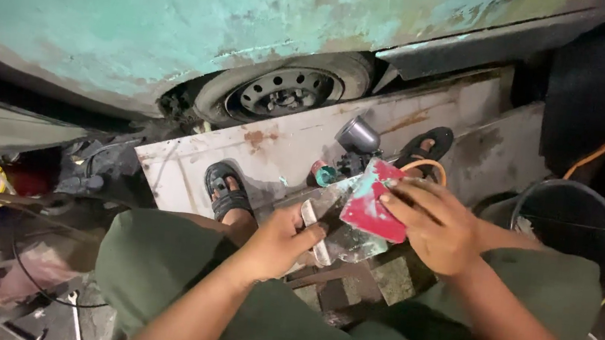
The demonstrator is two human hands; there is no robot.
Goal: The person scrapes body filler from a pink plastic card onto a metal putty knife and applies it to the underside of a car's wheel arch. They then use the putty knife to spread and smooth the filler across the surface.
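While the red card (372,204) lies tilted, long axis running from eleven to five o'clock, both hands work at centre frame.
The right hand (435,225) presses flat fingers on it; the left hand (276,242) grips a metal scraper (315,231) at its nine o'clock, spray gun (353,149) at twelve.
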